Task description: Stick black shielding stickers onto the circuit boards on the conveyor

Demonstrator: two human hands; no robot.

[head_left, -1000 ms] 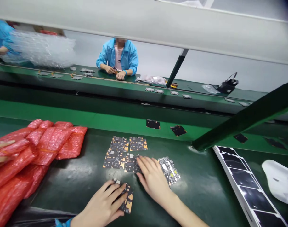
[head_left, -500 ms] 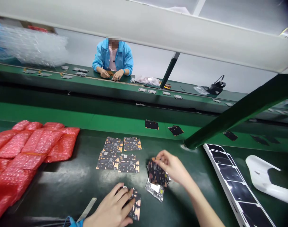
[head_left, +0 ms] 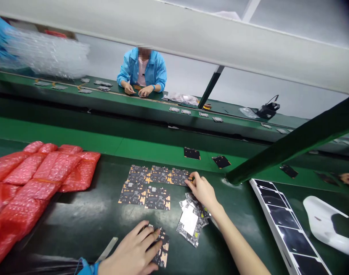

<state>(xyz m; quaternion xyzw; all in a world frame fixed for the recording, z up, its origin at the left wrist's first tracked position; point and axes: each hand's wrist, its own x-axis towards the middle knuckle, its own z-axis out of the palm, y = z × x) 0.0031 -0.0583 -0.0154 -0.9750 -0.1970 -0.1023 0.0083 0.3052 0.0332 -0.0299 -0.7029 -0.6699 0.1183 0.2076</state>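
Observation:
Several dark circuit boards with orange patches (head_left: 151, 185) lie in two rows on the dark green bench. My right hand (head_left: 201, 188) rests its fingertips on the rightmost board of the back row (head_left: 179, 177), fingers curled over its edge. My left hand (head_left: 132, 252) lies flat on a small stack of boards (head_left: 162, 248) near the front edge. Between my hands sits a loose pile of boards with silver and white faces (head_left: 191, 221).
Red bubble-wrap bags (head_left: 34, 175) are heaped at the left. A strip of black panels (head_left: 288, 225) and a white curved part (head_left: 325, 221) lie at the right. A green beam (head_left: 291, 143) slants overhead. Across the conveyor a person in a blue coat (head_left: 142, 72) works.
My right hand lifted a board from the loose pile and set it at the right end of the back row. My left hand stayed on its stack.

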